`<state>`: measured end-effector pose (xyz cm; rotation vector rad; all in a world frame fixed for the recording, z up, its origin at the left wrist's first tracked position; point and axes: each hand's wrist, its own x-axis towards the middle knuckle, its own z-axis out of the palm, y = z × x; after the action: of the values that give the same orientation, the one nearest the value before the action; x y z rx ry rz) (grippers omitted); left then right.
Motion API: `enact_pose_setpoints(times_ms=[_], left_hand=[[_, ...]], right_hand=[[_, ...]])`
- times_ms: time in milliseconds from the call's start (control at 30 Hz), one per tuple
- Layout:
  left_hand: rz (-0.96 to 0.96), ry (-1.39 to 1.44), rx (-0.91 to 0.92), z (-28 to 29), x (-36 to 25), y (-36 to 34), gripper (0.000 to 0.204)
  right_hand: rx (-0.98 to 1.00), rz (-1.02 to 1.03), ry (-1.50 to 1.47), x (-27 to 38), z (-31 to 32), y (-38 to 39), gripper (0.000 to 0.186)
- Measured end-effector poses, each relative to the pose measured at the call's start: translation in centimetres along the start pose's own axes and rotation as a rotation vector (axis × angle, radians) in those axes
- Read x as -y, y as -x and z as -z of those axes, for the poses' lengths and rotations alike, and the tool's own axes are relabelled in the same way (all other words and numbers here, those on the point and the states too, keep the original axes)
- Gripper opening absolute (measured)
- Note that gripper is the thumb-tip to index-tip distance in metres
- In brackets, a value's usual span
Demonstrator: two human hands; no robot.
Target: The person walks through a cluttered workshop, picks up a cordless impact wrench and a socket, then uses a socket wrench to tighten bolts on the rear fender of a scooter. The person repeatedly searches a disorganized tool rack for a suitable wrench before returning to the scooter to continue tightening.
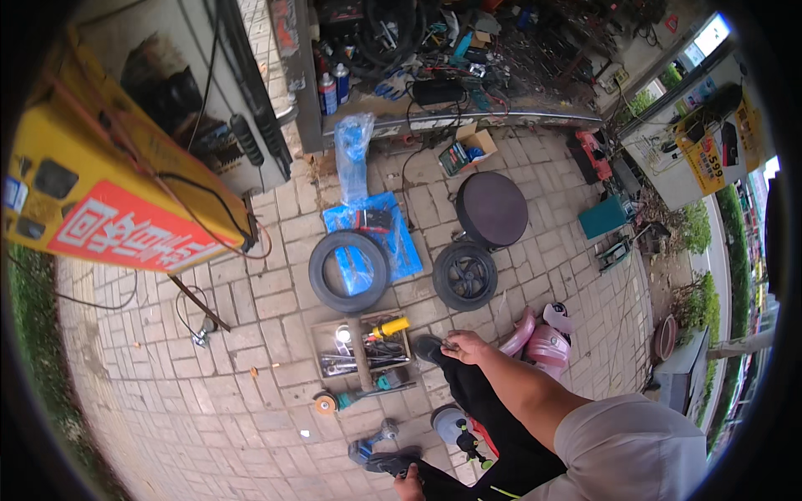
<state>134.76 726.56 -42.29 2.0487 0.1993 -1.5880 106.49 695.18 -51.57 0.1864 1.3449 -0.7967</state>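
Note:
My right hand (466, 347) is closed in a pinch beside my black shoe (429, 349); what it holds, if anything, is too small to make out. At the lower edge my left hand (409, 484) is curled closed near my other shoe (394, 460), and its contents cannot be told. Left of the right hand lies an open toolbox (362, 355) with wrenches and a yellow-handled tool (389, 326). Below it rest a teal angle grinder (368, 393) with an orange disc and a blue cordless power tool (372, 442).
Ahead lie a bare tyre (314, 271) on a blue plastic sheet (406, 242) and a black wheel (465, 276) beside a round stool (492, 209). Pink bodywork (548, 347) stands to the right. A yellow cabinet (125, 150) juts in at left; a cluttered workbench (501, 108) spans the back.

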Motion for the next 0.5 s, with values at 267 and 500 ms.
enact_pose_setpoints(times_ms=[267,500], left_hand=[[-0.04,-0.296,-0.008,-3.7,-8.8,2.5,0.021],[-0.039,-0.363,-0.003,-5.4,-11.8,5.0,0.02]], right_hand=[[-0.337,0.15,-0.2,30.6,-12.6,-1.9,0.016],[-0.109,0.559,0.122,55.5,-27.3,4.8,0.053]])
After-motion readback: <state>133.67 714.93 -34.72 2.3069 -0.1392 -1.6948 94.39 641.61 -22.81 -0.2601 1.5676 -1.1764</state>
